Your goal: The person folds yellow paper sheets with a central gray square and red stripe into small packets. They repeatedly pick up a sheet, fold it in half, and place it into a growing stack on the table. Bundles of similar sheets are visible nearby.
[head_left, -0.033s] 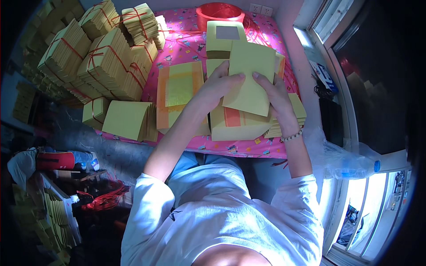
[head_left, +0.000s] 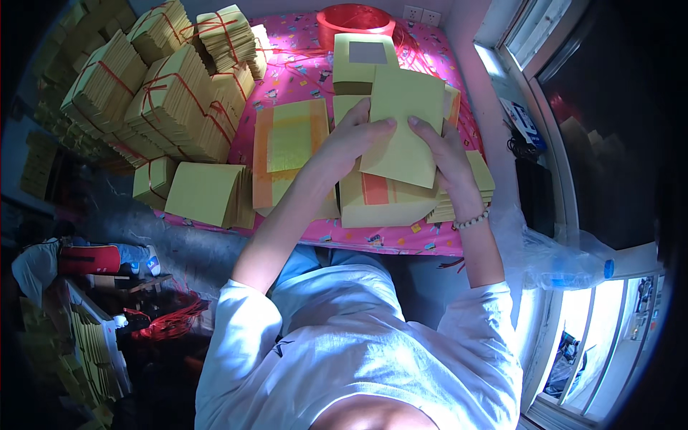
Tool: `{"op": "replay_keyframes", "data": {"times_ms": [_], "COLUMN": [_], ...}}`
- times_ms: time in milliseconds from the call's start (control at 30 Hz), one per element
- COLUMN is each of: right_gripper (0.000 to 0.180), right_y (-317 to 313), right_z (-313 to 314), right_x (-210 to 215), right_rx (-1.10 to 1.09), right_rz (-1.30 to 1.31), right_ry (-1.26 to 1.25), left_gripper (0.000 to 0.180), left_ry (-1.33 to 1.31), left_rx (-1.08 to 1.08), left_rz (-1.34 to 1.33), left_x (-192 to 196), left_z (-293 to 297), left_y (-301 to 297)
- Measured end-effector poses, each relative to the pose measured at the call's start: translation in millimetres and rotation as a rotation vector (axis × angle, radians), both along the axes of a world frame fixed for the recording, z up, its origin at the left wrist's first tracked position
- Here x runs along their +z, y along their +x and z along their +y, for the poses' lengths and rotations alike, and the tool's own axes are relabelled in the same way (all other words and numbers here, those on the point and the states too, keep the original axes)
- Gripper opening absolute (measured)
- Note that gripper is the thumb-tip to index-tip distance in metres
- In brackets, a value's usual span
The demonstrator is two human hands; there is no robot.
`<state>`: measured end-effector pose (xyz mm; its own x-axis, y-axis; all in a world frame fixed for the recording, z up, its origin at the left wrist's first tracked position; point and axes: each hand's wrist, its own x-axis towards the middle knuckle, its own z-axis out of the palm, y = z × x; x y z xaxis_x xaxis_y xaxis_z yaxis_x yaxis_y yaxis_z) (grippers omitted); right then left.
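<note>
My left hand (head_left: 350, 140) and my right hand (head_left: 446, 152) both grip a thin stack of plain yellow paper sheets (head_left: 408, 118), held tilted just above the table. My fingers press on its near edge from both sides. Under it lies a thick yellow pile with an orange band (head_left: 380, 199). To the left sits a pile of orange-bordered sheets with a gold square (head_left: 290, 147). Behind is a yellow pile with a silver square (head_left: 367, 57). A bead bracelet circles my right wrist.
The table has a pink patterned cloth (head_left: 301, 79). Bundles of yellow paper tied with red string (head_left: 172, 97) crowd the back left; a loose stack (head_left: 204, 193) lies at the front left. A red basin (head_left: 356, 18) stands at the back. A plastic bottle (head_left: 573, 269) lies by the window.
</note>
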<state>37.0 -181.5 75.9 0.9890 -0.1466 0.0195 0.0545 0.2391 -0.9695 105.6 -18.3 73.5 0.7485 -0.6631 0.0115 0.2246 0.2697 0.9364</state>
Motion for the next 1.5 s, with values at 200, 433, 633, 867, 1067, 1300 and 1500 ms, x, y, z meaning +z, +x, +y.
{"op": "replay_keyframes", "data": {"times_ms": [200, 433, 633, 867, 1067, 1300, 1500], "right_gripper": [0.045, 0.046, 0.046, 0.042, 0.040, 0.037, 0.027], "right_y": [-1.4, -1.3, -1.8, -15.4, -31.1, -45.9, -51.9], "right_z": [-0.5, -1.2, -1.8, 8.4, 13.7, 12.7, 15.8], "right_x": [1.1, 0.4, -2.4, 0.2, 3.3, 3.7, 10.5], "right_rx": [-0.012, -0.012, -0.026, -0.127, -0.134, -0.097, -0.140], "right_rz": [0.041, 0.094, 0.082, -0.124, -0.283, -0.315, -0.313], "right_ry": [-0.020, 0.072, 0.083, -0.227, -0.330, -0.347, -0.237], "left_gripper": [0.047, 0.046, 0.045, 0.039, 0.037, 0.036, 0.035], "left_ry": [-0.002, 0.007, 0.008, 0.014, -0.130, -0.206, -0.144], "left_rx": [0.006, 0.015, 0.015, 0.060, 0.273, 0.283, 0.304], "left_rz": [0.018, 0.080, 0.123, -0.061, -0.367, -0.402, -0.404], "left_x": [-1.3, -0.2, 1.2, 1.3, -3.6, -1.9, 3.4], "left_z": [-2.2, -5.1, -7.1, 0.9, -6.7, -5.7, -1.7], "left_y": [-0.6, -2.0, -3.0, -16.2, -40.4, -60.0, -70.0]}}
